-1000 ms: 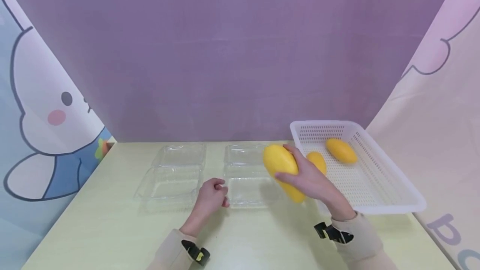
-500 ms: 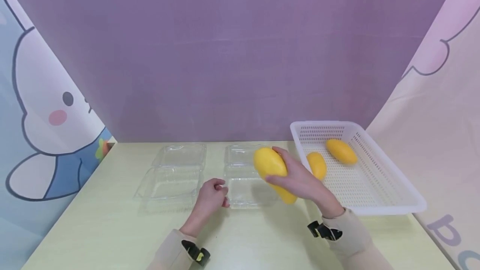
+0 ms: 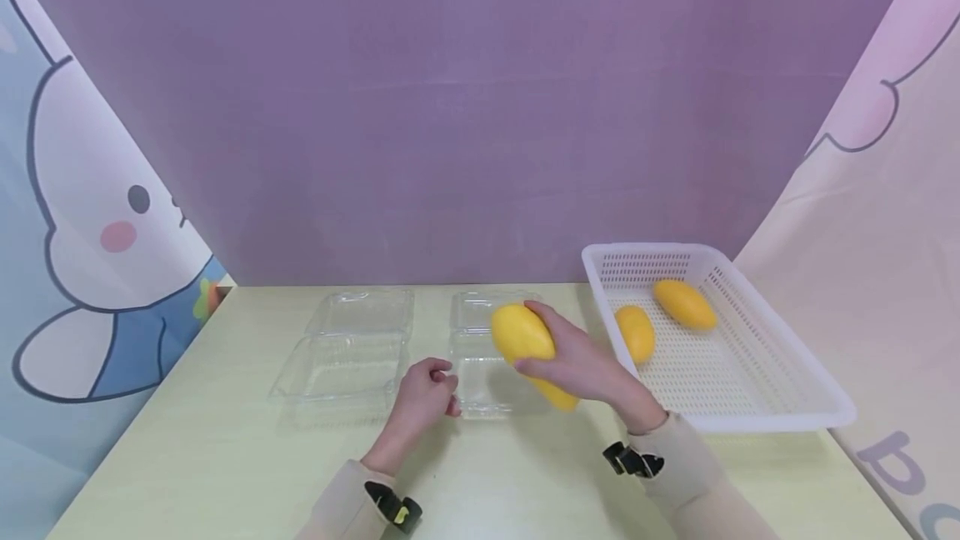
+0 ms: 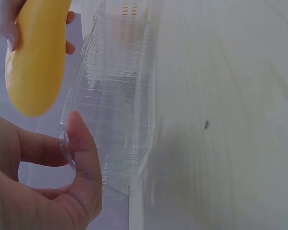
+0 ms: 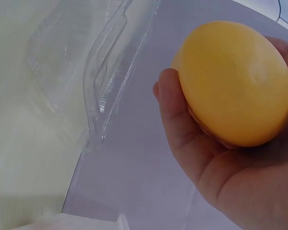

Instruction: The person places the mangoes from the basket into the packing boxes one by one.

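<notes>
My right hand (image 3: 581, 363) grips a plump yellow mango (image 3: 522, 333), thumb on the near side and fingers over the far side. The mango is tilted, held above the right-hand clear plastic clamshell box (image 3: 480, 390), and hides part of it. That box lies with its lid (image 3: 480, 307) folded back toward the wall. At its left rim is my left hand (image 3: 422, 397); in the left wrist view the thumb and forefinger pinch the thin rim (image 4: 65, 139). The right wrist view shows the mango's rounded end (image 5: 235, 84) in the curled fingers.
Left of my hands lies another open clear clamshell box (image 3: 341, 365). A white perforated basket (image 3: 787, 419) stands at the right, with two mangoes inside, one near its left wall (image 3: 635, 333) and one farther back (image 3: 684, 304). A purple cloth wall (image 3: 480, 123) rises behind the table.
My right hand has carried the mango left, away from the basket and over the right-hand box. The left hand has stayed at the box's rim.
</notes>
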